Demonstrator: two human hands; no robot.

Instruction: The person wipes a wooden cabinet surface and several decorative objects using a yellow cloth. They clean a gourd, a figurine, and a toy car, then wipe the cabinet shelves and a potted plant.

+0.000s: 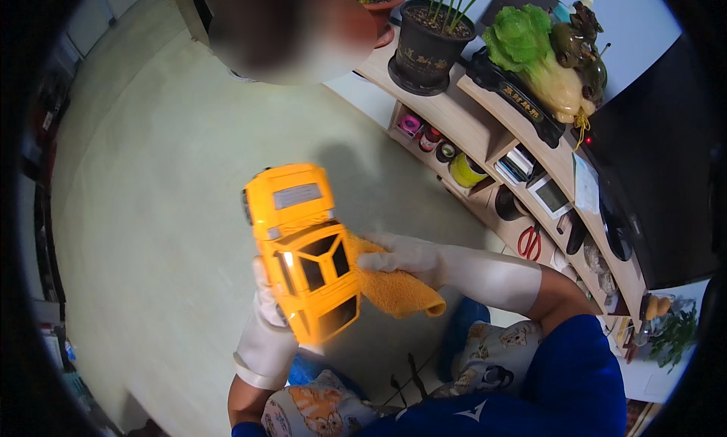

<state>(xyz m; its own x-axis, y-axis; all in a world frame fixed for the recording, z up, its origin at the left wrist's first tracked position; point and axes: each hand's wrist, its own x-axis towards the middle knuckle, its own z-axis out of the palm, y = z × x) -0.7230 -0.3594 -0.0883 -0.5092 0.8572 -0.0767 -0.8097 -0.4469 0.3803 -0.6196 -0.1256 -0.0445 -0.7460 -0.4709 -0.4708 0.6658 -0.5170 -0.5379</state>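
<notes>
A yellow toy car [306,255] with dark windows is held up above the floor, its roof turned towards the camera. My left hand [267,295], in a whitish long-cuffed glove, grips the car's left side; most of its fingers are hidden behind the car. My right hand [400,258], gloved the same way, holds an orange cloth [397,289] against the car's right side. Part of the cloth hangs down below that hand.
Right of my hands runs a wooden shelf unit [437,113] with tape rolls, jars and red-handled scissors [529,243]. On top stand a black plant pot [431,48], a cabbage-shaped ornament [537,62] and a dark television screen [664,170]. Pale floor [153,210] lies beneath and left.
</notes>
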